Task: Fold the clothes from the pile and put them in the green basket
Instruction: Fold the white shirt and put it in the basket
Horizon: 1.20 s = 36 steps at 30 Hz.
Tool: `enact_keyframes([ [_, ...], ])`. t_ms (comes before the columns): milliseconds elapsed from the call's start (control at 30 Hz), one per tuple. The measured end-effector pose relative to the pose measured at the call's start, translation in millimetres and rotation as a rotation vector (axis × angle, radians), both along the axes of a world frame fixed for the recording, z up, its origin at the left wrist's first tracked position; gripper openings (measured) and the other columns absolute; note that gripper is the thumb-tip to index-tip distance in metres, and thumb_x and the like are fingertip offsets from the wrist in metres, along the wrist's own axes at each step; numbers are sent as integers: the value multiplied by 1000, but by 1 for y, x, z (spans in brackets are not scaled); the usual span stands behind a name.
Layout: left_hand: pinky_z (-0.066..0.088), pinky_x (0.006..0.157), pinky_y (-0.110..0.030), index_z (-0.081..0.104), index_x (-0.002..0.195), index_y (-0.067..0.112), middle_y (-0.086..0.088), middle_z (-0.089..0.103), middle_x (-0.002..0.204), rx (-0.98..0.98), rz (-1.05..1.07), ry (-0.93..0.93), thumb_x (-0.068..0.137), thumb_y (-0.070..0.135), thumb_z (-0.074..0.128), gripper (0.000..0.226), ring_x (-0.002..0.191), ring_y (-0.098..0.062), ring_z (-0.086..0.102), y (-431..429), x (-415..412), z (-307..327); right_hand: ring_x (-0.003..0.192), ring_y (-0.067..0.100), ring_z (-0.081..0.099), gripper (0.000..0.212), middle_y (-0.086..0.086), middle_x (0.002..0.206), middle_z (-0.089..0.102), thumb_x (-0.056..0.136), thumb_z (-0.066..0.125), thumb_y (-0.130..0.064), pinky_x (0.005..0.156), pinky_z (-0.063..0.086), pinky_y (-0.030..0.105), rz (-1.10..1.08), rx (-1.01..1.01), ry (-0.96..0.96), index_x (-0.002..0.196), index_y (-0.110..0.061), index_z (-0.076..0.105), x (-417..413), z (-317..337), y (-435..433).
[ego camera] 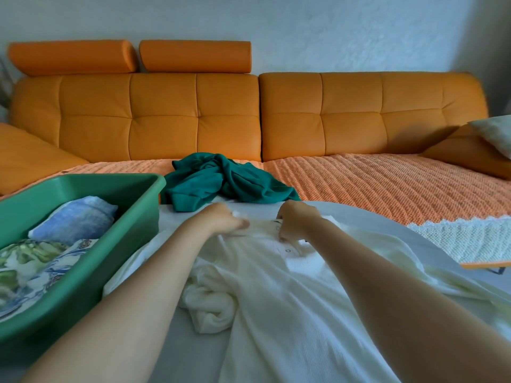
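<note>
A white polo shirt point(276, 286) lies spread on the grey surface in front of me, buttons up, with one sleeve bunched at its left. My left hand point(221, 221) grips the collar on the left side. My right hand point(297, 221) pinches the collar at the button placket. Beyond the hands a crumpled teal garment point(229, 186) lies in a heap. The green basket point(132, 230) stands at the left and holds folded clothes: a blue piece and a patterned green-and-white piece.
An orange sofa point(249, 117) runs along the back wall, with an orange textured cover point(387, 183) over its seat. A pale pillow point(495, 134) rests at the far right. White lace trim edges the cover at the right.
</note>
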<state>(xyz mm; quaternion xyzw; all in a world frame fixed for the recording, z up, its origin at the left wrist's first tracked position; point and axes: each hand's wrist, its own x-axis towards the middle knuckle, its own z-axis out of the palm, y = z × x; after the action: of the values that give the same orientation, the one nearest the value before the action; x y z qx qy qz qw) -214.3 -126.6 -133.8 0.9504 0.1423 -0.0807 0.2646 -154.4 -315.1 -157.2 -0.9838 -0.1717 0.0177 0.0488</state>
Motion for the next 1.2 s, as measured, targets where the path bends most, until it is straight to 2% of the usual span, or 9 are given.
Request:
enact_keyframes([
  [167,23,56,-31,35,76,17,1,35,75,-125,-54,-495,85,5,50,21,65,-17,31,-16,-9,18,64,23,52,24,-5,73,55,81,49,-1,52,27,28,-12,275,-428,91,-22,53,-23,23,-15],
  [300,35,54,-22,46,80,26,4,54,70,-400,-124,-697,80,-12,41,38,66,-16,45,-27,-26,43,47,21,36,27,-11,60,37,67,52,-2,58,27,27,233,366,-845,72,-26,41,-43,31,-37],
  [500,49,55,-28,57,117,25,-10,52,90,-285,-272,8,88,-2,46,42,69,-21,52,-27,-76,34,102,22,60,21,-3,101,62,86,65,-27,80,42,30,249,-225,97,107,-24,66,-91,32,-55],
  [567,57,73,-35,67,110,15,-15,59,96,-345,-209,348,93,16,49,25,76,-28,61,-28,-92,29,91,19,64,32,-2,98,67,85,63,-39,84,50,32,190,-211,411,106,-16,72,-104,33,-57],
  [667,57,73,-35,74,88,14,-16,65,101,-269,-167,514,100,50,43,49,82,-28,66,-27,-100,29,75,18,67,50,0,75,70,90,48,-54,77,52,30,44,-26,387,72,-19,78,-111,41,-58],
  [833,43,58,-29,72,64,16,-6,61,77,152,-94,41,96,55,49,55,67,-23,58,-30,-89,25,88,27,62,48,9,89,67,98,51,-49,70,51,37,-14,225,-16,89,-5,67,-106,35,-42],
  [967,45,58,-34,58,118,-5,-24,64,115,85,53,-141,86,48,67,64,97,-33,64,-33,-76,11,99,24,64,51,5,109,67,90,62,-56,80,53,36,-86,323,153,114,-12,65,-107,26,-28],
  [1100,45,90,-29,47,143,11,-7,49,146,10,65,-187,90,23,68,57,127,-25,52,-27,-76,9,61,20,51,28,0,66,52,82,68,-35,51,35,28,-112,290,106,66,-16,56,-99,25,-19],
  [1200,41,84,-20,66,123,25,1,60,134,-98,45,-549,94,9,60,33,115,-15,56,-24,-74,20,55,21,50,20,8,63,57,85,65,-23,50,35,30,-216,662,-53,73,-8,65,-97,35,-16],
])
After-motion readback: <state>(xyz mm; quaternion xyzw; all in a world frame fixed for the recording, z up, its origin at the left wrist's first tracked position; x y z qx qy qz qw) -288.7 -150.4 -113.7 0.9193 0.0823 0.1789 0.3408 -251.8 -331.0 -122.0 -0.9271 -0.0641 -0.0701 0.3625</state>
